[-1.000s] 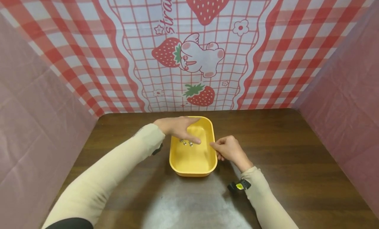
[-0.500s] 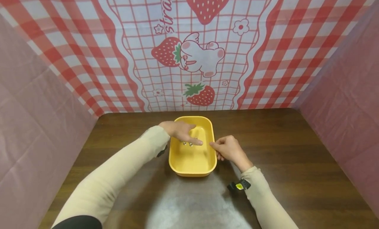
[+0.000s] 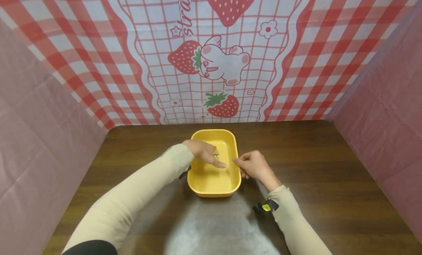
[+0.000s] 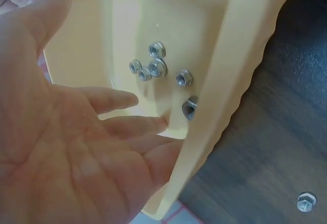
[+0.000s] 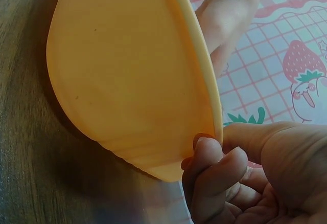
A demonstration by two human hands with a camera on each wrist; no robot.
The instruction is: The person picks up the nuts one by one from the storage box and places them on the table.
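Note:
A yellow rectangular tub (image 3: 214, 182) stands on the table in the head view. My left hand (image 3: 206, 153) reaches over its left rim into the inside, fingers extended and nothing gripped. Several shiny metal flange nuts (image 4: 158, 67) lie on the tub's floor, beyond the left fingertips in the left wrist view. The hand hides part of them in the head view, where a few nuts (image 3: 215, 154) show. My right hand (image 3: 255, 166) pinches the tub's right rim; in the right wrist view its curled fingers (image 5: 209, 180) lie against the outer wall, with the thumb over the edge.
The brown wooden table (image 3: 313, 189) extends around the tub. One more metal nut or bolt (image 4: 306, 202) lies on the table outside the tub. A red-and-white strawberry cloth (image 3: 158, 79) hangs behind, and pink cloth walls (image 3: 385, 112) flank the table.
My left hand has moved right and nearer to me, deeper over the tub. Fewer nuts show beside it, now farther right past its fingers. The right hand stays at the rim.

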